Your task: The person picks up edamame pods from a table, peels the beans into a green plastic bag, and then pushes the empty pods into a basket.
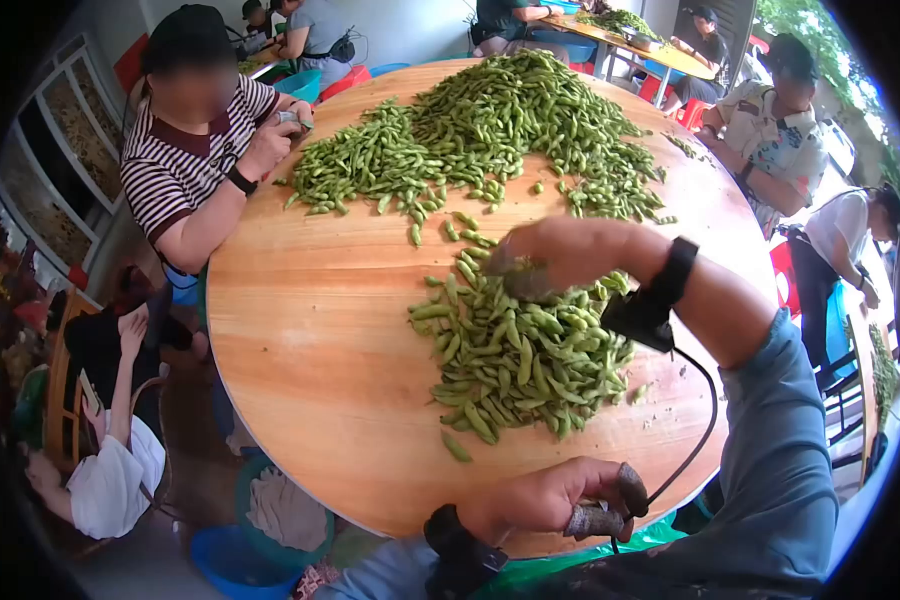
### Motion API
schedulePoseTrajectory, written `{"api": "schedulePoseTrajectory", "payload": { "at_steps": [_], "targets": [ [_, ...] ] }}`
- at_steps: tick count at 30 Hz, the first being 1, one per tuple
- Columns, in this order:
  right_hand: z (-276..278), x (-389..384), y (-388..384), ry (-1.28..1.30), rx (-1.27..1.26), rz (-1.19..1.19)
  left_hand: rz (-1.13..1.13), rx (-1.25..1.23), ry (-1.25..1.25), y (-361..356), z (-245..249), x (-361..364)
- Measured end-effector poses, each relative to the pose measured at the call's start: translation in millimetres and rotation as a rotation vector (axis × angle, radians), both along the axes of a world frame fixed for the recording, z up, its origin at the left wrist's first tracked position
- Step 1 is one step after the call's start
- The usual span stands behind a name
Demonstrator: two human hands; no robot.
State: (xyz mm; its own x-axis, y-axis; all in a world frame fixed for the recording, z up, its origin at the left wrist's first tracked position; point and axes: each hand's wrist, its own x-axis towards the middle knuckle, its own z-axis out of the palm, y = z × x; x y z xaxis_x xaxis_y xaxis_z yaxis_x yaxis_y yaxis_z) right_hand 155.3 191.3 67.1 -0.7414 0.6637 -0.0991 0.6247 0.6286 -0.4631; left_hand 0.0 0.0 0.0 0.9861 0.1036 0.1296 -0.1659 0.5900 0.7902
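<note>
My right hand (560, 258) reaches over the near pile of green soybean pods (525, 355). Its fingers point down at the pile's far edge and are blurred, so I cannot see whether a pod is between them. Close to the table's front edge, my left hand (555, 500) is curled, with dark, worn covers on the thumb and finger (602, 518). Whatever it may hold is hidden. Both wrists wear black straps, and a black cable (708, 420) loops down from the right one. A single pod (456, 446) lies apart from the pile.
A larger heap of pods (530, 120) covers the far part of the round wooden table (310, 330). A person in a striped shirt (195, 140) sits at the left; another (775, 140) sits at the far right. Tubs, including a blue one (235, 560), stand on the floor.
</note>
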Motion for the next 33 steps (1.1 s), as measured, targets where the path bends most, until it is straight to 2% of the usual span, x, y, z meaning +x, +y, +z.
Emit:
{"api": "schedulePoseTrajectory", "payload": {
  "at_steps": [1,2,3,5,7,8,9,11,12,13,15,16,17,19,21,23,25,28,29,31,33],
  "targets": [
    [0.6,1.7,-2.5,-0.005,-0.008,-0.004,-0.003,0.022,0.004,0.6,-2.8,1.6],
    [-6.1,17.0,6.3,0.028,0.142,-0.121,-0.006,0.049,0.008,1.8,-4.8,2.9],
    [-4.9,28.6,1.2,-0.027,0.177,-0.204,-0.012,0.071,0.024,-4.2,-7.5,2.7],
    [-31.3,56.5,11.6,-0.045,0.105,-0.308,0.044,0.028,-0.008,-7.5,-9.5,4.3],
    [-36.6,54.5,-20.8,-0.064,0.044,-0.272,0.031,0.027,-0.021,-6.2,-9.6,5.9],
    [-34.9,50.1,-32.2,-0.227,-0.002,-0.324,0.039,0.098,0.039,-6.1,-9.4,4.3],
    [-34.3,52.7,-47.6,-0.096,-0.029,-0.272,0.045,0.17,0.09,-6.7,-10.4,4.9],
    [-21.6,52.7,-76.9,-0.018,-0.117,-0.211,0.078,0.214,0.079,-5.7,-9.2,3.1],
    [-15.3,56.7,-87.4,-0.076,0.053,-0.184,0.1,0.165,0.129,-3.0,-3.5,1.3],
    [-6.6,60.3,-96.7,-0.077,0.058,-0.188,0.123,0.117,0.18,-3.5,0.0,1.1],
    [12.3,65.2,-115.2,-0.13,0.37,-0.438,0.29,0.207,0.189,-3.6,-1.9,1.2],
    [12.3,75.3,-119.6,-0.095,0.694,-0.352,0.408,0.128,0.179,-5.1,-2.1,1.0],
    [15.1,81.0,-126.3,-0.096,0.702,-0.359,0.524,0.044,0.167,-7.6,-2.7,2.9],
    [16.9,89.6,-141.9,-0.247,0.286,-0.542,0.828,-0.248,0.143,-12.8,-1.6,14.8],
    [12.5,96.1,-154.7,-0.233,0.292,-0.544,0.877,-0.213,0.054,-15.6,-9.0,16.9],
    [1.8,101.1,-166.4,-0.209,0.295,-0.536,0.93,-0.43,0.072,-22.2,-8.8,16.3],
    [2.3,100.0,-173.0,-0.174,0.318,-0.536,0.972,-0.391,0.101,-31.1,-5.0,12.0],
    [2.9,92.5,-183.7,-0.14,0.544,-0.501,0.979,-0.356,-0.01,-45.6,-2.6,-3.5],
    [4.9,91.1,-191.1,-0.131,0.552,-0.5,0.982,-0.345,-0.01,-47.9,-1.0,-7.2],
    [16.4,75.5,-216.2,0.208,0.285,-0.568,1.053,-0.506,-0.01,-50.8,7.2,-11.7],
    [7.8,56.2,-243.3,0.472,0.179,-0.377,1.076,-0.495,-0.023,-53.6,6.2,-8.5]
  ]
}}
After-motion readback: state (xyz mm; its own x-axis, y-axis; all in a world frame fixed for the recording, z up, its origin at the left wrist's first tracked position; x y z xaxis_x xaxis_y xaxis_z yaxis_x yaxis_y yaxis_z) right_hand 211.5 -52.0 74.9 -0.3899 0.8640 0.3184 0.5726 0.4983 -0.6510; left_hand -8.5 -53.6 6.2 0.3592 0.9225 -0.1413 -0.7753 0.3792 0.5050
